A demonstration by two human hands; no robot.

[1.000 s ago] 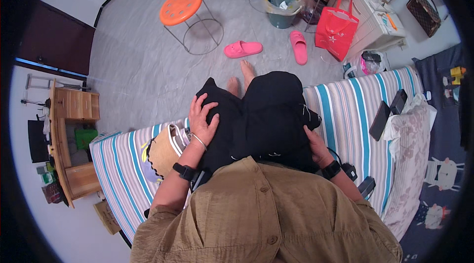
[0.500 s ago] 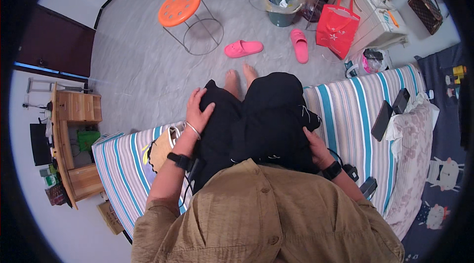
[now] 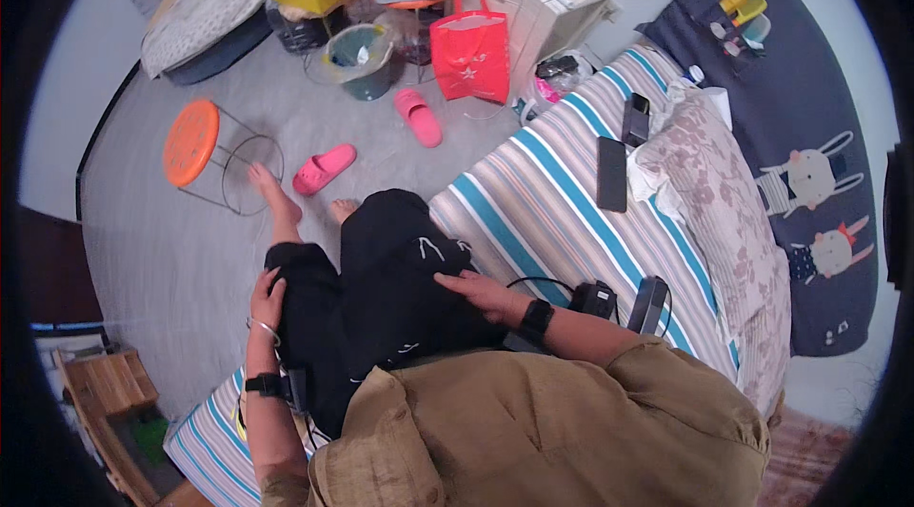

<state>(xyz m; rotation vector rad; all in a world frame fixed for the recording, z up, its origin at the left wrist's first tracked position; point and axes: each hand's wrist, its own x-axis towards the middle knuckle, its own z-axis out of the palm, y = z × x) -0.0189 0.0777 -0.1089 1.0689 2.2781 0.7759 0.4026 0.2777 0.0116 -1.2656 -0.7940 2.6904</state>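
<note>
I sit on the edge of a striped bed in black trousers [image 3: 319, 317] with white cord details. My left hand [image 3: 268, 299] lies open on the outer side of the left thigh, with a bangle and a dark wrist device above it. On top of the right thigh rests my right hand [image 3: 481, 296], its fingers stretched over the cloth; some fingers are partly hidden. A black band device [image 3: 537, 318] circles the right wrist. Neither hand holds anything. Beside the right forearm, a black adapter [image 3: 593, 301] with a cable and a dark box-shaped device [image 3: 648, 305] lie on the bed.
A dark phone [image 3: 612, 174] lies on the striped bedsheet [image 3: 533, 174] near a patterned pillow [image 3: 714, 183]. Pink slippers [image 3: 325, 169], an orange stool [image 3: 192, 143], a bin [image 3: 360, 69] and a red bag [image 3: 471, 55] stand on the grey floor. A wooden desk [image 3: 114, 383] is at lower left.
The view has turned to the right. My left foot has swung outward toward the stool. My right hand has shifted from the side of the thigh onto its top; the left stays on its thigh.
</note>
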